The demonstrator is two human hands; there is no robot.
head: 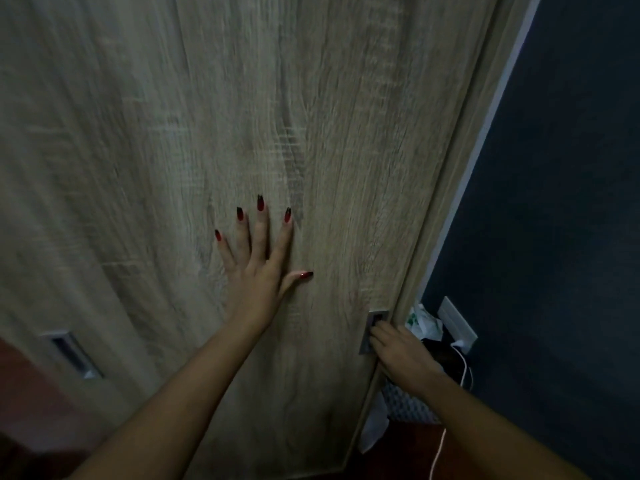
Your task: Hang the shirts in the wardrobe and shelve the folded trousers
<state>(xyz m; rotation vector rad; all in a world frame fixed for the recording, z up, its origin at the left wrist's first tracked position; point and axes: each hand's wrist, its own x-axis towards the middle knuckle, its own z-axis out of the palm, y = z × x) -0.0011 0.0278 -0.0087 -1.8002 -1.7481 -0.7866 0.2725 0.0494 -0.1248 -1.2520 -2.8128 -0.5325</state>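
Presses the left hand flat on the pale wood-grain sliding wardrobe door, fingers straight and spread. Hooks the right hand into the recessed grey metal handle at the door's right edge, fingers curled inside. Shows no shirts or trousers, only the closed front of the wardrobe. Probably risks pinching the right fingers against the wardrobe frame if the door jolts, or slipping the flat palm on smooth laminate. Might snag the white cable just beside.
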